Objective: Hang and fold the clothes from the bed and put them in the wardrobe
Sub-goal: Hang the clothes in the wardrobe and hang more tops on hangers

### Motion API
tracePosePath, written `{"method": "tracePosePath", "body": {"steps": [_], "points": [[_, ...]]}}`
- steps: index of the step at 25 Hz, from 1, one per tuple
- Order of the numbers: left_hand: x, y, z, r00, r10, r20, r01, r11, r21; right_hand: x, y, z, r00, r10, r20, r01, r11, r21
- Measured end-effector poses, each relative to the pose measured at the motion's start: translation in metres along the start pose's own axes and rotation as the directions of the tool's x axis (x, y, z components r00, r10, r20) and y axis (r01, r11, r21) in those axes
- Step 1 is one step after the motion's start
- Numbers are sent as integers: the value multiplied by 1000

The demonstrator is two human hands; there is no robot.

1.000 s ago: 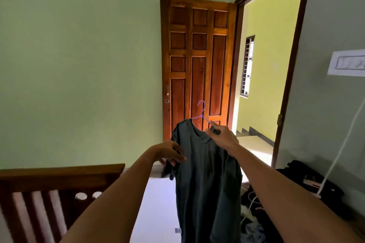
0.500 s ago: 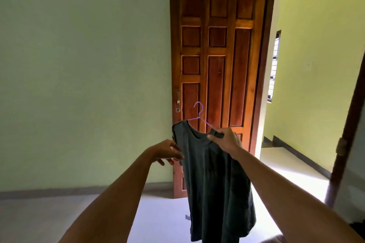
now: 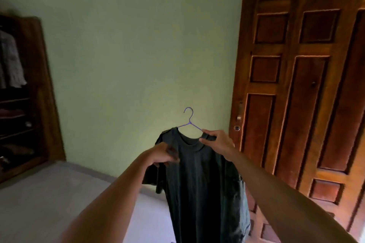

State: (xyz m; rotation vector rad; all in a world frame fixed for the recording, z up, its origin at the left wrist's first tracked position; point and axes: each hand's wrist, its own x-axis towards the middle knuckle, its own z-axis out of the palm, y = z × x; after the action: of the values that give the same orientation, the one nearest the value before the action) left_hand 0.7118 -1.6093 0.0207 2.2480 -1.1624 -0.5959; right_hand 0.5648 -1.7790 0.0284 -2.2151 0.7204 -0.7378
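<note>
Hands: both raised in front of the person, arms stretched forward; each holds the same garment.
Right hand: the right hand point(image 3: 218, 141) pinches the dark T-shirt point(image 3: 201, 179) at the shoulder just beside the neckline, thumb and fingers closed on the cloth where the hanger arm enters it.
Left hand: the left hand point(image 3: 162, 154) lies at the opposite shoulder, above the sleeve, fingers curled into the fabric (outline smeared by motion blur; the exact finger placement cannot be told).
T-shirt: held in the air between the hands, front towards the camera, body hanging straight down past the lower edge of the view; the sleeve on the person's left is bunched below the left hand.
Hanger: a thin purple wire hanger point(image 3: 189, 118) sits inside the neck opening; its hook stands upright above the collar, free of any rail.
Wall: a pale green wall point(image 3: 138, 45) lies directly behind the garment.
Door: a panelled wooden door point(image 3: 296, 85) fills the right side, its lock and handle point(image 3: 238, 118) near the right hand in the view.
Wardrobe: an open wooden wardrobe point(image 3: 42, 89) stands at the far left, well apart from the T-shirt; a light shirt point(image 3: 11, 63) hangs inside above dark shelves (contents blurred).
Floor: a light floor point(image 3: 49, 193) runs below.
</note>
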Motion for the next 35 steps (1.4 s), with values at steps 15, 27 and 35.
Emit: {"method": "tracePosePath", "body": {"steps": [15,27,35], "points": [[173,-222,-187,893,-400,-205,371,914,-167,304,-70,291,950,-169,263,130,979,159],[304,-405,-372,816,-496,-296,456,868,-196,518,-190,519,899,-304,315,212,932,294],[404,-541,-526,736,-557,-385,499,830,-247,688,-286,686,811,-425,401,319,897,307]]}}
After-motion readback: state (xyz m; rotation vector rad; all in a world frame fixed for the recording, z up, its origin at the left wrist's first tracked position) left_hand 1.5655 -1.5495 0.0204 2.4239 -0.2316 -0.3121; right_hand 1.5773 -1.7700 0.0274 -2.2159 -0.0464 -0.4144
